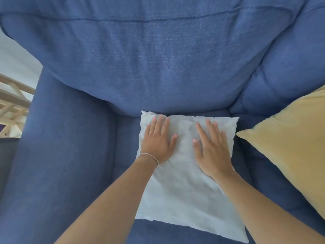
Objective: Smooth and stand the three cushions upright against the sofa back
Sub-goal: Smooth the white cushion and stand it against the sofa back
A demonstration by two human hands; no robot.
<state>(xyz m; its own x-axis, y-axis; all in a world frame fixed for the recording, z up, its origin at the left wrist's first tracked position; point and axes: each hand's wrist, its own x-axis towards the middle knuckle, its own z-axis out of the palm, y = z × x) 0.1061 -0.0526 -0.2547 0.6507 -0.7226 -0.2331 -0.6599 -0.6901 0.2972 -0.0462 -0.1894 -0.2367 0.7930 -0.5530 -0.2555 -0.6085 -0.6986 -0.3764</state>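
Note:
A white cushion (184, 187) lies flat on the blue sofa seat (126, 138), its far edge near the foot of the sofa back (158, 59). My left hand (157, 141) rests palm down on its upper left part, fingers spread. My right hand (211, 148) presses flat on its upper right part, fingers apart. Neither hand grips anything. A yellow cushion (290, 143) lies tilted on the seat to the right, its corner close to the white cushion's right edge. No third cushion is in view.
The sofa's left armrest (61, 155) runs down the left side. Beyond it stands a pale wooden frame (12, 103). A second blue back cushion (290, 71) sits at the upper right.

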